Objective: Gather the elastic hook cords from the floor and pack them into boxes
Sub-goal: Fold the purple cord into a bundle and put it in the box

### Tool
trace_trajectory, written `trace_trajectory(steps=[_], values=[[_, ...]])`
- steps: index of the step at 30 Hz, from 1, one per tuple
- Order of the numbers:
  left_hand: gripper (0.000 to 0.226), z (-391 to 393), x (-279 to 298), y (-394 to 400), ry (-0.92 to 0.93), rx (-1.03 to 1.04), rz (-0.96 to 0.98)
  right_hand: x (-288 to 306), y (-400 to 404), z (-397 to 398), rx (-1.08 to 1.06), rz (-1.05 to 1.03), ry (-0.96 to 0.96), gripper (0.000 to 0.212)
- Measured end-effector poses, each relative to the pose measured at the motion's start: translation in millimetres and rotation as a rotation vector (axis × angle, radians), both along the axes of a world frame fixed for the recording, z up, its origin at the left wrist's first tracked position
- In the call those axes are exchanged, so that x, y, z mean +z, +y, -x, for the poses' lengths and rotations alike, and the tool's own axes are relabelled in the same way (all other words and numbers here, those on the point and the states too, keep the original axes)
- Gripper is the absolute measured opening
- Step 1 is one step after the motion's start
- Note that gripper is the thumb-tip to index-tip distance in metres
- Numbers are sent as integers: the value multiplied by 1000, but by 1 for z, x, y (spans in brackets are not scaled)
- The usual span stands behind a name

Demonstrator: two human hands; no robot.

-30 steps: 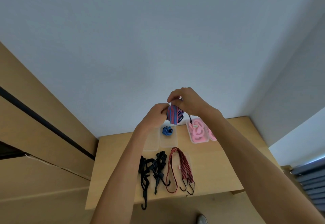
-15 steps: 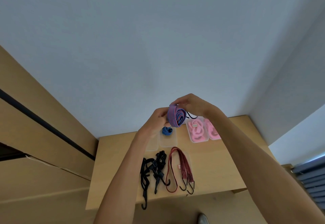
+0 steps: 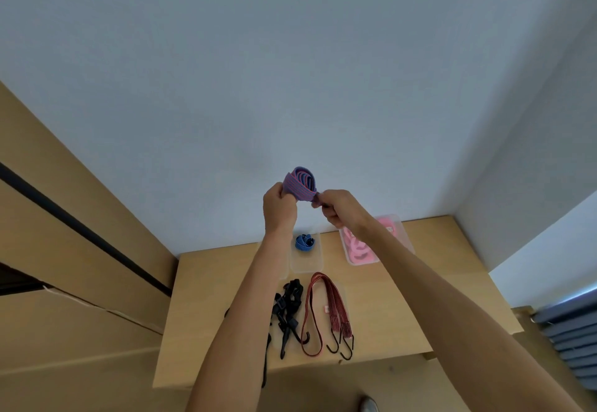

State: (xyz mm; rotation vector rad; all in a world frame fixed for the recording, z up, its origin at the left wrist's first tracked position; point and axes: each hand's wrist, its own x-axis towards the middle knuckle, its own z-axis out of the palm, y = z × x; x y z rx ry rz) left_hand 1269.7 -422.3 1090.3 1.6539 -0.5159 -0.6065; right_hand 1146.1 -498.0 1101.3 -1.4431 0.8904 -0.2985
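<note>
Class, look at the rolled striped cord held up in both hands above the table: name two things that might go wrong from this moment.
1. The rolled purple-and-red cord is elastic, gripped only by the left hand and pinched at its end by the right hand; a slip might let it spring open.
2. The black cord and red cord lie near the table edge, hooks close together; they might tangle or slide off.

No writing, brand, number or sign can be read anywhere here. The red cord [image 3: 326,309] carries a small pale tag [image 3: 326,309] midway along its length, but it is too small to make out any print.
</note>
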Motion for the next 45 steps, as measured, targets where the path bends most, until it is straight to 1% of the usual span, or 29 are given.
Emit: trace_trajectory(steps=[2, 5, 7, 9, 11, 13, 15, 16, 18, 21, 22, 24, 26, 29, 31, 33, 37, 40, 42, 43, 45], values=[[16, -4, -2, 0, -21, 76, -37, -1, 2, 2, 6, 112, 4, 12], [16, -8, -5, 0, -47, 130, -83, 3, 4, 1, 36, 408, 98, 21], [20, -10, -8, -1, -105, 141, -115, 5, 0, 1, 19, 503, 118, 22], [21, -10, -9, -1, -210, 154, -140, 9, -4, 3, -38, 512, 101, 17], [18, -5, -8, 1, -329, 167, -165, 12, -5, 5, -131, 478, -6, 9], [18, -1, -11, 2, -396, 181, -173, 16, -3, 4, -206, 498, -86, 6], [19, 3, -12, 2, -417, 191, -173, 20, -1, 0, -184, 546, -73, 6], [18, 4, -12, 2, -427, 192, -173, 22, 1, -2, -161, 538, -66, 7], [17, 5, -11, 1, -468, 180, -163, 24, 3, -4, -134, 459, -114, 12], [20, 9, -7, 2, -610, 139, -163, 28, 2, -1, -141, 271, -264, 16], [21, 10, -6, 3, -651, 131, -168, 29, 1, 0, -135, 263, -284, 18], [23, 7, -5, 5, -687, 126, -167, 29, 0, 1, -93, 310, -290, 21], [24, 6, -7, 5, -664, 99, -115, 29, -1, 3, -70, 319, -315, 20], [29, 4, -8, 7, -541, 54, 13, 33, -4, 5, -42, 235, -374, 22], [34, 2, -9, 8, -475, 19, 32, 35, -5, 4, -22, 246, -367, 21], [34, 1, -10, 7, -406, -39, 26, 38, -5, 2, -43, 356, -303, 17], [25, -1, -10, 3, -225, -185, -7, 44, 1, -4, -58, 673, -155, 14], [26, -1, -7, 2, -82, -257, 1, 48, 6, -6, -63, 781, -125, 17], [28, 0, -2, 2, -1, -286, 7, 50, 5, -7, -61, 771, -99, 17], [29, 1, -1, 4, 55, -290, 15, 52, 2, -7, -57, 726, -83, 17], [33, 1, -1, 9, 182, -294, 51, 56, -5, -4, -43, 516, -122, 15]])
